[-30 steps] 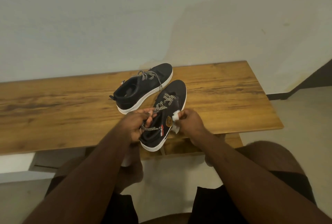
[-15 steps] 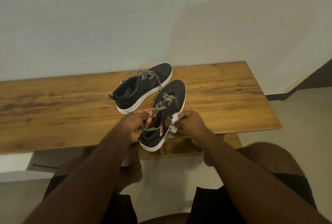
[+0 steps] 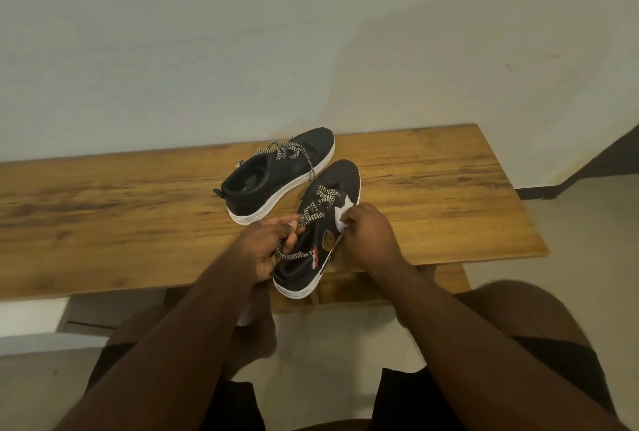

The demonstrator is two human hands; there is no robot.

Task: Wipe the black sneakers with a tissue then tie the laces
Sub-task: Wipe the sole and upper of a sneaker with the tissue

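Two black sneakers with white soles and black-and-white laces sit on a wooden table (image 3: pixel 449 195). The near sneaker (image 3: pixel 342 178) points away from me, its heel past the table's front edge. My left hand (image 3: pixel 262 247) grips its collar and loose lace at the left side. My right hand (image 3: pixel 370 230) holds a crumpled white tissue (image 3: pixel 343 213) against the sneaker's right side by the laces. The far sneaker (image 3: pixel 276 181) lies just behind, angled to the upper right, untouched.
A pale wall stands right behind the table. The table's front edge runs just under my hands, with a wooden lower shelf (image 3: pixel 397 289) beneath. My knees and black shorts fill the bottom. Light floor lies to the right.
My right hand has slid the tissue forward along the near sneaker's right side, toward the toe. The left hand keeps its grip and both sneakers stay put.
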